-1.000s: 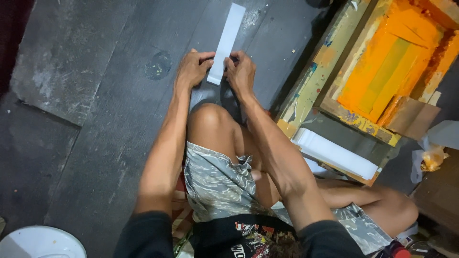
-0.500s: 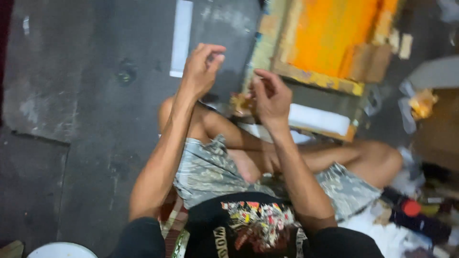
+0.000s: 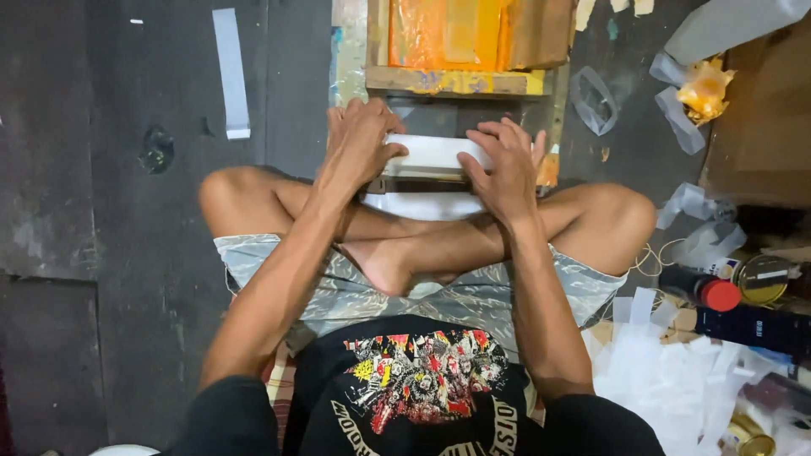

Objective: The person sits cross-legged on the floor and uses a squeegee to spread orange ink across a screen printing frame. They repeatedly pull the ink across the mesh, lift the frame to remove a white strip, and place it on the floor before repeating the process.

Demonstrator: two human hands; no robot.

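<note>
Seated cross-legged on the dark floor (image 3: pixel 101 253), a person clamps the left hand (image 3: pixel 361 139) and right hand (image 3: pixel 505 165) on either end of a flat white rectangular block (image 3: pixel 432 154), just below an orange-meshed wooden printing frame (image 3: pixel 456 51); a white paper strip (image 3: pixel 231 72) lies well apart.

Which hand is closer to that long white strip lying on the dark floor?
The left hand. It rests on the white block's left end, the side where the white strip lies. The right hand grips the block's far end, farther from the strip.
</note>
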